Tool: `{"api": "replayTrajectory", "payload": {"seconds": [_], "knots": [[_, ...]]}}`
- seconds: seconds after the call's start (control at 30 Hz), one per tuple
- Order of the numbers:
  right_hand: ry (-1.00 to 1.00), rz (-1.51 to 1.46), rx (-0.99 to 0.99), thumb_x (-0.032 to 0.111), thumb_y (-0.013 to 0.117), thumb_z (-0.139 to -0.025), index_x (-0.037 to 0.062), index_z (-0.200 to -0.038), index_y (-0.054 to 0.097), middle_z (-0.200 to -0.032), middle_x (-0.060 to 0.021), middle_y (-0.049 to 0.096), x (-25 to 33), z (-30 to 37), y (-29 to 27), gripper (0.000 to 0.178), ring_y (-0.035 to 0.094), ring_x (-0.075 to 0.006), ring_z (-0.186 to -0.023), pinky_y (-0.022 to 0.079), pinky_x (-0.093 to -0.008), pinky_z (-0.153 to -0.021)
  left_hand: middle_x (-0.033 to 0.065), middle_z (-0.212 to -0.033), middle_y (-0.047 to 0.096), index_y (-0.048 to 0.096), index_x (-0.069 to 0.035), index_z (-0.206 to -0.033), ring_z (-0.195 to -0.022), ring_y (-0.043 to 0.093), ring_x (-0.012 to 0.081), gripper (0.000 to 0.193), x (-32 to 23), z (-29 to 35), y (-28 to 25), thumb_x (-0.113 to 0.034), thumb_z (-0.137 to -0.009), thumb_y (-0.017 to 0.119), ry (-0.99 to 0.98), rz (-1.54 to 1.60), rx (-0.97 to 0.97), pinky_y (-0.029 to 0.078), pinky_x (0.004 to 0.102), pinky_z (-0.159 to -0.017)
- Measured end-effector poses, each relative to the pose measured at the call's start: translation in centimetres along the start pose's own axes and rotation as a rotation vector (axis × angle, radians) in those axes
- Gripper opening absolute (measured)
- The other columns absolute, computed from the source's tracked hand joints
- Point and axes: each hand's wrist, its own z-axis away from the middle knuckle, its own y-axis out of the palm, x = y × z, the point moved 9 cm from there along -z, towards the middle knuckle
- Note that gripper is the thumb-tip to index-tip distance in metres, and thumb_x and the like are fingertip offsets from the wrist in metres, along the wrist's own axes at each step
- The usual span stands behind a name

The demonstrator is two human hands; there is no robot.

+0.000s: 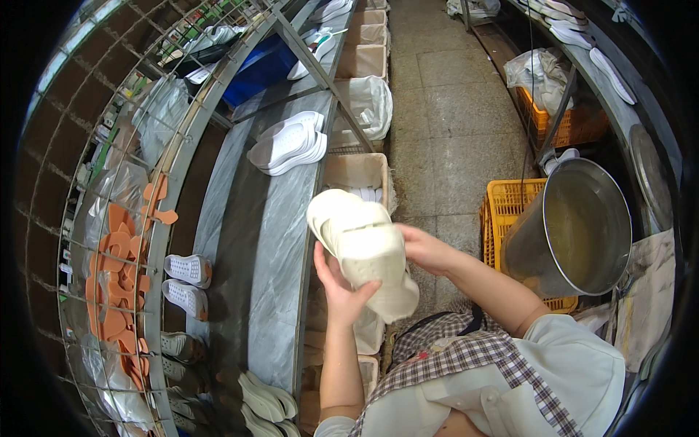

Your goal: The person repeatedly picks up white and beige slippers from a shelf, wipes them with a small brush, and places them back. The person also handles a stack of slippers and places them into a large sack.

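Observation:
Between my two hands is a small bundle of cream-white shoe soles (368, 251), held over the front edge of the bench and slightly blurred. I cannot tell how many pieces are in it. My left hand (341, 288) is closed round the near left side, with its thumb laid across the top. On the other side my right hand (426, 251) grips the edge, its fingertips partly hidden by the soles. Beyond them a stack of white soles (291, 142) lies on the grey marbled bench (280, 269).
At right stands a deep metal pot (524, 237) of yellowish liquid beside a yellow crate (510, 193). Lined bins (357, 171) stand along the bench. On the left, behind wire mesh, are orange cut pieces (116, 284); white perforated shoes (188, 269) and pale soles (266, 397) sit nearer.

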Motion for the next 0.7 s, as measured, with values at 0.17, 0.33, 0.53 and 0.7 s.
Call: {"api": "replayTrajectory", "payload": {"seconds": [0.17, 0.33, 0.53, 0.7], "knots": [[-0.088, -0.576, -0.029, 0.034, 0.025, -0.100, 0.0055, -0.138, 0.037, -0.135, -0.0130, 0.046, 0.4, -2.6, -3.3, 0.049, 0.046, -0.0237, -0.123, 0.038, -0.0387, -0.103, 0.0252, -0.135, 0.036, 0.010, -0.002, -0.144, -0.124, 0.041, 0.0351, 0.114, -2.0, -2.9, 2.3, -0.012, -0.058, 0.084, -0.018, -0.592, -0.210, 0.037, 0.0410, -0.101], [-0.202, -0.702, 0.058, 0.039, 0.032, -0.099, 0.0065, -0.138, 0.037, -0.138, -0.0085, 0.045, 1.6, -5.7, -5.3, 0.051, 0.046, -0.0226, -0.124, 0.038, -0.0391, -0.103, 0.0294, -0.133, 0.039, 0.013, 0.001, -0.144, -0.117, 0.046, 0.0440, 0.113, -3.5, -6.2, 5.4, -0.021, -0.058, 0.085, 0.147, -1.025, -0.225, 0.042, 0.0463, -0.096], [-0.243, -0.726, -0.022, 0.050, 0.034, -0.096, 0.0093, -0.140, 0.035, -0.141, -0.0070, 0.042, 2.9, -10.9, -10.9, 0.060, 0.046, -0.0230, -0.125, 0.038, -0.0402, -0.104, 0.0269, -0.123, 0.047, 0.019, 0.001, -0.142, -0.108, 0.052, 0.0436, 0.108, -0.9, -13.4, 7.6, -0.026, -0.060, 0.083, 0.282, -1.089, -0.188, 0.046, 0.0480, -0.087], [-0.263, -0.659, -0.104, 0.053, 0.032, -0.096, 0.0109, -0.141, 0.033, -0.142, -0.0060, 0.040, 6.0, -15.9, -17.8, 0.061, 0.044, -0.0220, -0.126, 0.037, -0.0396, -0.105, 0.0236, -0.118, 0.048, 0.022, -0.001, -0.141, -0.103, 0.053, 0.0419, 0.105, 2.8, -22.0, 9.5, -0.027, -0.060, 0.083, 0.312, -1.025, -0.140, 0.046, 0.0469, -0.082]]}}
